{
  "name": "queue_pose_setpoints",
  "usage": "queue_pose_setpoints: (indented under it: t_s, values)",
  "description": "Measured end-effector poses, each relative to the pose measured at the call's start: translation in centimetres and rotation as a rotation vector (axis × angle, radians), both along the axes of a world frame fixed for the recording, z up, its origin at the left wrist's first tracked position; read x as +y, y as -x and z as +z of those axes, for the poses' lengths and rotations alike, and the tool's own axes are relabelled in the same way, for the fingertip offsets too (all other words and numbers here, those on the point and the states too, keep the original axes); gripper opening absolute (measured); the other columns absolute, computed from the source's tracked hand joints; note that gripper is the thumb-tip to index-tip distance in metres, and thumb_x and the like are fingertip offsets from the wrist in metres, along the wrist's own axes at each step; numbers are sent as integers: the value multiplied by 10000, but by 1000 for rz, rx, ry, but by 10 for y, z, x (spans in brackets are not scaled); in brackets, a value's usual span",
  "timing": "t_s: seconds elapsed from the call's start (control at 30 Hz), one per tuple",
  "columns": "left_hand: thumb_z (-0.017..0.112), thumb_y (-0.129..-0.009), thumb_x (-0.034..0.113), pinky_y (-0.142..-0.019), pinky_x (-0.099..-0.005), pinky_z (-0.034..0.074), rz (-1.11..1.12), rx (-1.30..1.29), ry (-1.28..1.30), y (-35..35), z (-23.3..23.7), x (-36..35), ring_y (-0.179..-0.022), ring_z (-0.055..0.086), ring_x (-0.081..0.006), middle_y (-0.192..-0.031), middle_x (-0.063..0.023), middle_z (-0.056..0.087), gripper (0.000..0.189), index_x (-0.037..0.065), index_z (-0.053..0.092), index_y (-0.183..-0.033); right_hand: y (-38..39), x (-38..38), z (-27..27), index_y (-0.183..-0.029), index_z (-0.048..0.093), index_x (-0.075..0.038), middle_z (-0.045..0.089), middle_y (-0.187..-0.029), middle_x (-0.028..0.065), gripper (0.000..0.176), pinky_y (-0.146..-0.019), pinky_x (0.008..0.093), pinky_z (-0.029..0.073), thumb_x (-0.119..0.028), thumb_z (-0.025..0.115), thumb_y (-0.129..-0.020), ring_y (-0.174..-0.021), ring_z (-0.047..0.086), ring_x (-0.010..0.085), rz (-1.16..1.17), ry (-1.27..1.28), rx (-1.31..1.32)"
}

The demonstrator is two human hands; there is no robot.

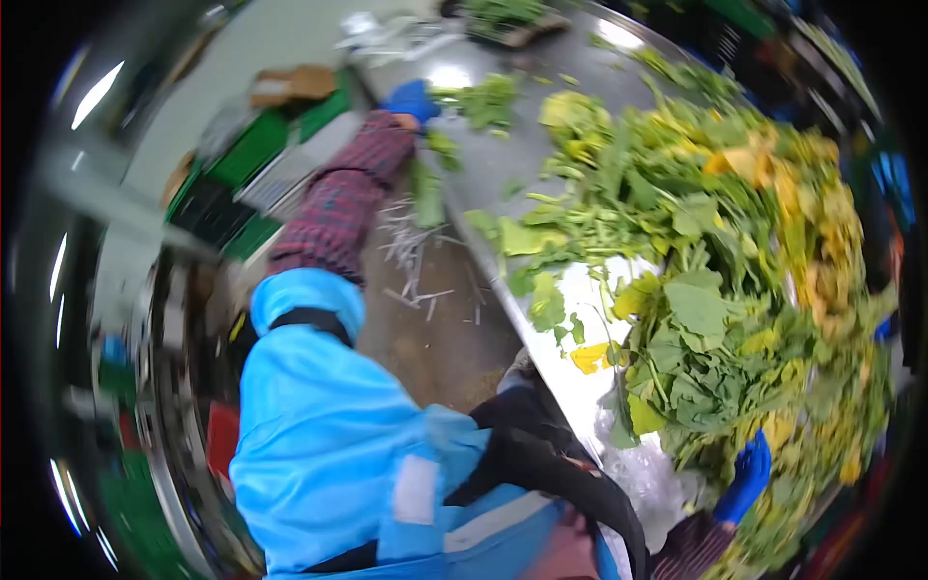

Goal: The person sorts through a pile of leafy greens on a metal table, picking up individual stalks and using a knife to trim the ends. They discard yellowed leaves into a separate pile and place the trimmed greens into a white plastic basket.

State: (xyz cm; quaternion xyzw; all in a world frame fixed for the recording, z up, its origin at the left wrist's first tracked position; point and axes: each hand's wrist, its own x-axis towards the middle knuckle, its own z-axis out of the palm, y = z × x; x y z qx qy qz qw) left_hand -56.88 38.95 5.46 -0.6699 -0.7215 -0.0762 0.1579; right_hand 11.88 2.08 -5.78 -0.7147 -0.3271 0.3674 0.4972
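Note:
My left hand, in a blue glove, reaches to the edge of the steel table. Its fingers look closed on some leafy greens beside it, though blur hides the exact grip. A loose green leaf shows below that hand, by the table edge. My right hand, also gloved in blue, lies at the near side of a large heap of leafy greens. Its fingers are stretched out against the leaves, and I see nothing held in them.
Yellowed leaves line the heap's far side. Clear plastic film lies near my body. More greens sit at the table's far end. Green crates stand left, and white strips litter the floor.

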Motion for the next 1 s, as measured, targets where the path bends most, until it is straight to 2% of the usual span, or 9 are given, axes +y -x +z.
queue_pose_setpoints:
  t_s: [0.13, 0.23, 0.4, 0.53, 0.57, 0.6, 0.7, 0.83, 1.0]
  values:
    - [619, -719, 281, -704, -451, 474, 84, 23, 117, 56, -24, 135, -859, 597, -378, -898, -231, 614, 316, 7, 612, -877, 70, 50, -1, -1156, 560, -33, 561, -1134, 33, 340, -835, 249, 413, -164, 546, -843, -953, 523, 99, -195, 83, 151]
    - [652, -719, 283, -798, -456, 457, 51, 89, 130, 123, -71, 245, -961, 569, -393, -1011, -245, 594, 525, 21, 506, -1149, 97, 55, 12, -1144, 564, -30, 613, -968, 20, 323, -719, 216, 434, -122, 561, -834, -787, 542, 86, -264, 141, 48]
    - [752, -671, 356, -854, -420, 437, -151, -153, 128, 112, -161, 335, -1046, 534, -381, -1127, -285, 531, 782, -75, 395, -1217, 121, 48, 23, -1100, 579, -36, 635, -908, 26, 288, -701, 213, 447, -130, 574, -828, -761, 570, 89, -461, 208, 97]
    - [498, -697, 722, -940, -467, 374, -77, 135, 545, 74, -278, 339, -1133, 455, -417, -1246, -322, 417, 1044, -119, 297, -1283, 131, 40, 27, -1081, 611, -75, 640, -883, -5, 279, -661, 196, 428, -176, 587, -823, -703, 554, 63, -505, 292, 99]
    - [495, -684, 736, -991, -456, 324, -215, 329, 177, 74, -312, 328, -1175, 406, -428, -1264, -333, 386, 1085, -111, 245, -1315, 131, 34, 28, -1079, 616, -82, 639, -879, -11, 275, -658, 193, 425, -179, 587, -824, -698, 551, 59, -504, 293, 76]
    - [513, -679, 725, -1039, -439, 263, -66, 213, 484, 28, -275, 298, -1237, 333, -411, -1320, -328, 317, 1079, -84, 232, -1336, 129, 25, 30, -1079, 616, -82, 639, -879, -11, 275, -658, 193, 425, -179, 587, -824, -698, 551, 59, -529, 296, 70]
    - [523, -678, 714, -1055, -430, 233, 8, 123, 538, 9, -258, 286, -1277, 268, -396, -1353, -321, 266, 1067, -63, 229, -1347, 115, -12, 26, -1067, 624, -86, 637, -872, -15, 258, -654, 192, 422, -169, 583, -826, -696, 550, 54, -622, 230, 76]
    - [612, -668, 630, -1054, -426, 236, 67, 108, 268, -21, -218, 279, -1279, 273, -375, -1373, -281, 264, 1030, -50, 241, -1349, 87, -75, 17, -1055, 627, -86, 635, -880, -15, 244, -636, 180, 404, -139, 584, -821, -702, 540, 49, -708, 193, -21]
    - [702, -708, 343, -1055, -406, 240, -580, -589, -13, -122, -163, 250, -1281, 274, -354, -1367, -209, 325, 859, -3, 259, -1358, 29, -159, -21, -1065, 623, -79, 618, -932, -1, 265, -697, 195, 420, -21, 563, -813, -755, 521, 74, -718, 196, -313]
